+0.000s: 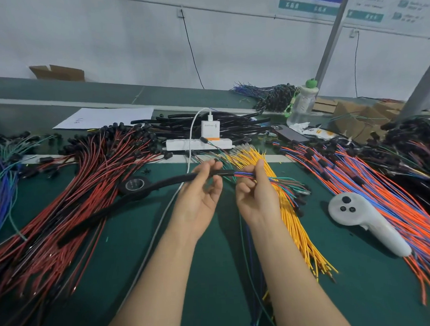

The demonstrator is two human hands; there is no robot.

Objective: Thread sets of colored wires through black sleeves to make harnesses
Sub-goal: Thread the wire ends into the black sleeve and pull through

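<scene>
Wires point(244, 174) are poking into the sleeve point(165, 183) between the fingers: left hand point(198, 200) is pinching the sleeve, right hand point(255, 198) is pinching the bundle; keeping it tight and level should help.

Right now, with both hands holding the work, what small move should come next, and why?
Probably the right hand should push the colored wires further into the black sleeve while the left hand holds it steady: the wires enter the sleeve's open end, yet most of their length trails outside.
</scene>
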